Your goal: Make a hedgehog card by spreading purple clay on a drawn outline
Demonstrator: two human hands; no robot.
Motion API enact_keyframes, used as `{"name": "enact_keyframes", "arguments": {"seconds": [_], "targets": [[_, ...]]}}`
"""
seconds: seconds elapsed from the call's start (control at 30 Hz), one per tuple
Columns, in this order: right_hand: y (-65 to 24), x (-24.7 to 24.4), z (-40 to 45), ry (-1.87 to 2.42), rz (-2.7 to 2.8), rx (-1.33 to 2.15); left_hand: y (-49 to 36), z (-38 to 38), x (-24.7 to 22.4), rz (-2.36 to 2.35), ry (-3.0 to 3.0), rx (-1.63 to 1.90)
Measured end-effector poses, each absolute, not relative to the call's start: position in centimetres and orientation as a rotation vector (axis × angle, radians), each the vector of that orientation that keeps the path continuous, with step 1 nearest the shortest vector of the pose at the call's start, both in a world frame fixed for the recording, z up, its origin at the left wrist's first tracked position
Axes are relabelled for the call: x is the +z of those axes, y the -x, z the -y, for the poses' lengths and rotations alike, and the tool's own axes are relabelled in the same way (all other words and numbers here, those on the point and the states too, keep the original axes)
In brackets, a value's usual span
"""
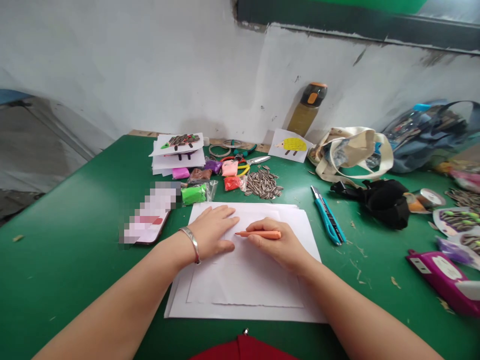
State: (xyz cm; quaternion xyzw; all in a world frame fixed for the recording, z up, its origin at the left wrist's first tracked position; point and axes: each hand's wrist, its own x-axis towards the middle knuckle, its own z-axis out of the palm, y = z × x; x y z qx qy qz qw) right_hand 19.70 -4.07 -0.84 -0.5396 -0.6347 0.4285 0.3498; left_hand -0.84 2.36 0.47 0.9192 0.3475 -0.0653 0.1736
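White paper sheets (243, 290) lie stacked on the green table (93, 200), the top one smaller with an uneven lower edge. My left hand (212, 232) rests flat on the upper left of the top sheet, fingers spread, a silver bracelet at its wrist. An orange pen (264, 234) is held in my right hand (279, 245), its tip pointing left onto the paper near my left fingers. Beyond the sheets are a pile of striped seeds (263, 183) and bags of coloured clay, including a green one (194, 194). No clear drawn line can be made out on the top sheet.
A phone (152, 220) lies left of the paper, a blue cutter (328, 215) to the right. Farther back are hedgehog pictures (291, 145), scissors (258, 160), a bottle (308, 110) and a cloth bag (326, 167). A magenta device (438, 280) sits at the far right.
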Motion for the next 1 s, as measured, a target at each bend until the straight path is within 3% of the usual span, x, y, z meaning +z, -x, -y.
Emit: {"name": "enact_keyframes", "arguments": {"seconds": [1.0], "targets": [[-19.78, -1.08, 3.94, 1.330, 1.739, 1.087, 0.57, -2.33, 0.94, -1.004, -2.562, -0.265]]}}
